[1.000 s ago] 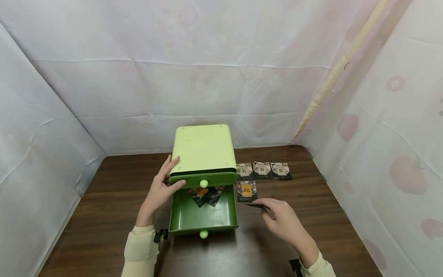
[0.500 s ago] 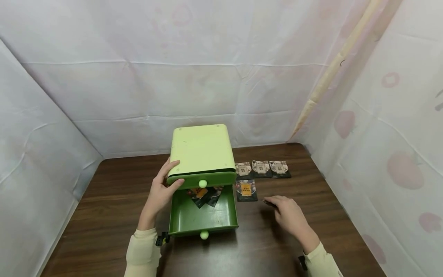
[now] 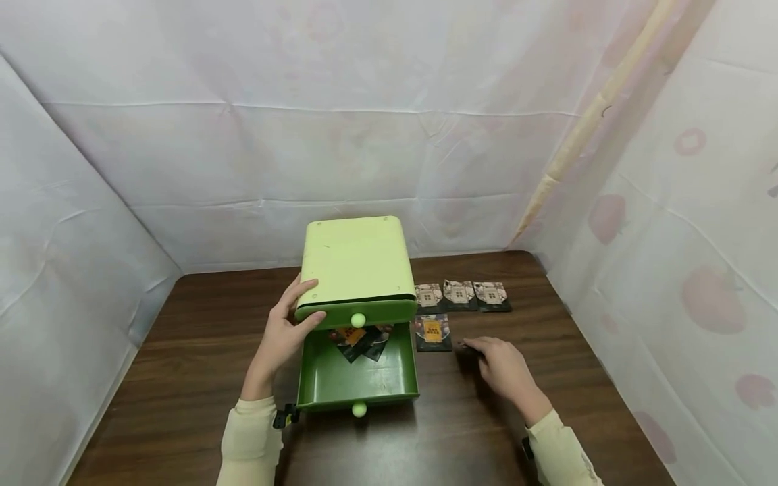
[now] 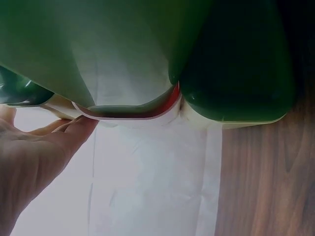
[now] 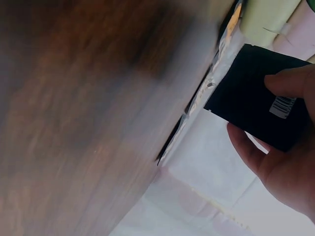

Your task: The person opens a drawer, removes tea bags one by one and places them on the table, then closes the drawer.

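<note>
A small light-green cabinet [image 3: 358, 260] stands on the table with its lower drawer [image 3: 358, 379] pulled out. My left hand [image 3: 281, 341] grips its left front corner, thumb on the upper drawer's front [image 3: 389, 312], fingers along the side. Inside the pulled-out drawer, dark packets [image 3: 365, 345] lie overlapping, partly hidden by the upper drawer. My right hand [image 3: 507, 368] pinches a flat black packet [image 5: 246, 91] above the table, right of the cabinet; its barcode side shows in the right wrist view. Nearest that hand lies a packet with an orange label [image 3: 433, 333].
Three packets with pale labels lie in a row behind: the left one [image 3: 429, 298], the middle one [image 3: 460, 295] and the right one [image 3: 492, 296]. Pale curtains [image 3: 340, 155] hang behind and beside the brown wooden table [image 3: 200, 344].
My right hand has moved a little to the right with the packet, away from the drawer and the orange-label packet. My left hand stays on the cabinet.
</note>
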The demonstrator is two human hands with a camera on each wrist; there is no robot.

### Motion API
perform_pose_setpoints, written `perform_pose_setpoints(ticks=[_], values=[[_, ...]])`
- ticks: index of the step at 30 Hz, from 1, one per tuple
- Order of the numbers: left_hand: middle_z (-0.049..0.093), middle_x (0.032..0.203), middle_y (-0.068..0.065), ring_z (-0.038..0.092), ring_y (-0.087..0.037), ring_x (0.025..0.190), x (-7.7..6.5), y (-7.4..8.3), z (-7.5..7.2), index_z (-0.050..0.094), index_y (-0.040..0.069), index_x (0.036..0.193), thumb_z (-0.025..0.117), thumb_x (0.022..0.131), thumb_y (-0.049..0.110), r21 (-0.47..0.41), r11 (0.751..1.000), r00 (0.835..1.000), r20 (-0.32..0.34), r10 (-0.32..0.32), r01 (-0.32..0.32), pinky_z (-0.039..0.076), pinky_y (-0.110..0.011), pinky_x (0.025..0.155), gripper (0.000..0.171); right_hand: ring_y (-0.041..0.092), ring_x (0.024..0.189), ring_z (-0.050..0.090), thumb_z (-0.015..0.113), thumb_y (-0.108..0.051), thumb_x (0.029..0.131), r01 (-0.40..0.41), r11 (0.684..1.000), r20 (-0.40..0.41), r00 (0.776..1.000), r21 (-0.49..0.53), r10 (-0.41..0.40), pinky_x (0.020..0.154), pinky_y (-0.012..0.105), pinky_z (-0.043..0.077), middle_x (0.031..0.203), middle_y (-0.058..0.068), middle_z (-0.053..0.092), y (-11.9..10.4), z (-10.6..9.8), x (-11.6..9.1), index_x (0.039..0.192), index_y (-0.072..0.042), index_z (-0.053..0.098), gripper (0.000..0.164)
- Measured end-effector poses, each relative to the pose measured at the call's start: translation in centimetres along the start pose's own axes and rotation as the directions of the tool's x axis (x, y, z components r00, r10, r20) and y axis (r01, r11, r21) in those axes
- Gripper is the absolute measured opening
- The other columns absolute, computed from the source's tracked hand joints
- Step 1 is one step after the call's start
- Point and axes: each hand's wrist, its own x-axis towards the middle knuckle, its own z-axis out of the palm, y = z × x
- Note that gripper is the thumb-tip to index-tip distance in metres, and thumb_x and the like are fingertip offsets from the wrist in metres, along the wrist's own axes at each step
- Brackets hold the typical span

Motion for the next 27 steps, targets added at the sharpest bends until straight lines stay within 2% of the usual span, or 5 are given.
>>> perform_pose_setpoints(ticks=[8, 14, 17, 22, 27], values=[[0.009, 0.155, -0.009, 0.022, -0.026, 0.136, 0.0, -0.1, 0.0, 0.042, 0.015, 0.14, 0.062, 0.089, 0.014, -0.025, 0.999, 1.0, 0.009, -0.022, 0.022, 0.049, -0.022, 0.079, 0.054, 0.027, 0.094, 0.062, 0.061, 0.004, 0.08, 0.016, 1.0, -0.032, 0.999, -0.025, -0.017, 0.072, 0.047, 0.054, 0.113, 0.01, 0.065, 1.1, 0.7, 2.5, 0.119, -0.01, 0.064, 0.041], [0.007, 0.155, -0.014, 0.029, -0.03, 0.133, 0.0, -0.1, 0.0, 0.041, 0.012, 0.141, 0.062, 0.09, 0.013, -0.028, 1.0, 1.0, 0.014, -0.008, 0.008, 0.05, -0.023, 0.077, 0.055, 0.026, 0.093, 0.062, 0.06, 0.0, 0.082, -0.029, 0.998, -0.061, 0.998, -0.056, 0.026, 0.069, 0.047, 0.054, 0.112, 0.009, 0.066, 1.8, 1.3, 4.0, 0.117, -0.012, 0.065, 0.037], [0.007, 0.155, -0.016, 0.029, -0.032, 0.132, 0.0, 0.0, 0.1, 0.04, 0.011, 0.141, 0.061, 0.09, 0.012, -0.025, 1.0, 1.0, 0.015, 0.002, -0.002, 0.052, -0.031, 0.077, 0.055, 0.026, 0.088, 0.063, 0.057, 0.0, 0.085, -0.04, 0.997, -0.055, 0.998, -0.071, 0.036, 0.062, 0.045, 0.054, 0.111, 0.008, 0.067, 2.2, 1.8, 4.5, 0.117, -0.013, 0.066, 0.036], [0.008, 0.155, -0.015, 0.02, -0.031, 0.136, 0.0, 0.1, 0.2, 0.041, 0.011, 0.14, 0.061, 0.09, 0.012, -0.005, 1.0, 1.0, 0.005, 0.01, -0.01, 0.049, -0.048, 0.082, 0.054, 0.024, 0.072, 0.063, 0.052, 0.0, 0.086, -0.025, 0.996, -0.07, 0.997, -0.09, 0.018, 0.049, 0.039, 0.048, 0.105, 0.008, 0.069, 2.9, 2.7, 5.4, 0.114, -0.015, 0.068, 0.035], [0.007, 0.155, -0.011, 0.019, -0.026, 0.137, 0.0, -0.4, 0.2, 0.041, 0.017, 0.14, 0.061, 0.09, 0.014, -0.012, 1.0, 1.0, 0.005, 0.005, -0.005, 0.05, -0.036, 0.082, 0.054, 0.021, 0.058, 0.059, 0.052, 0.001, 0.085, -0.02, 0.993, -0.069, 0.998, -0.112, 0.012, 0.042, 0.036, 0.042, 0.098, 0.006, 0.07, 3.5, 3.5, 5.7, 0.11, -0.02, 0.069, 0.037]])
